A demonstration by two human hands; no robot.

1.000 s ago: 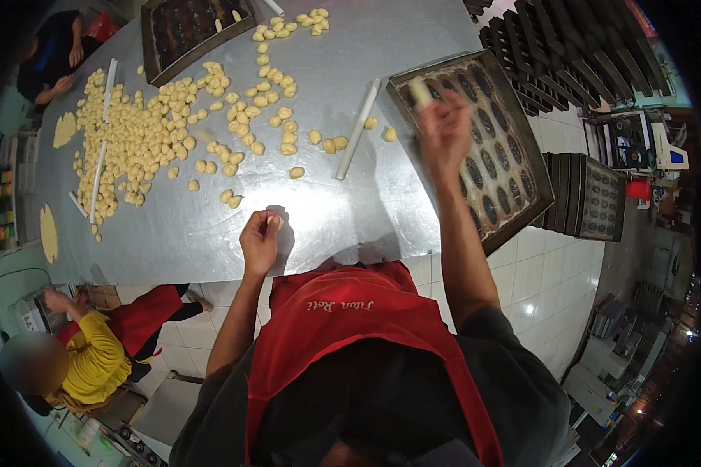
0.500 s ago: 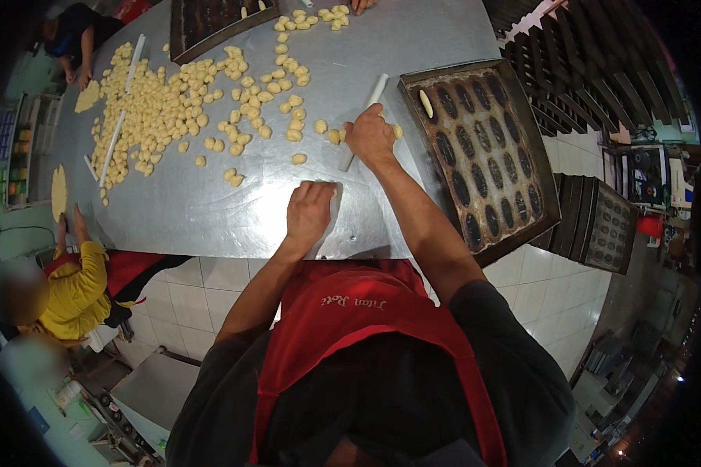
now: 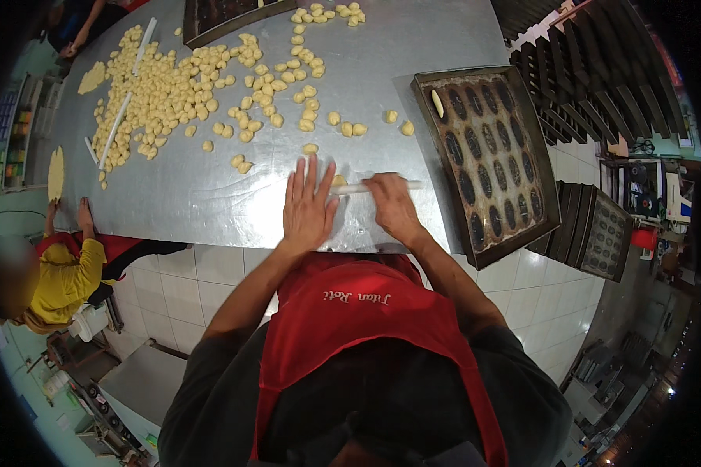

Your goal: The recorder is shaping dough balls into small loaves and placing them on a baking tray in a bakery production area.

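A thin white rolling pin (image 3: 354, 188) lies crosswise on the metal table near its front edge. My right hand (image 3: 396, 208) is closed over the pin's right part, its fingers slightly blurred. At the pin's left end, my left hand (image 3: 307, 208) rests flat with fingers stretched out and apart. A small piece of pale yellow dough (image 3: 339, 180) shows at the far side of the pin, partly hidden by it. Just beyond my left fingertips sits a single dough ball (image 3: 310, 149). Farther off, two dough balls (image 3: 399, 122) lie near the tray.
To the right, a dark baking tray (image 3: 481, 167) with oval hollows holds one long dough piece (image 3: 437, 103). A heap of dough balls (image 3: 171, 89) covers the table's left. Another tray (image 3: 226, 29) stands at the back. Two co-workers are at the left side.
My right hand has drawn the rolling pin nearer and turned it crosswise. My left hand has gone from curled to flat. The dough balls by the right hand are now uncovered.
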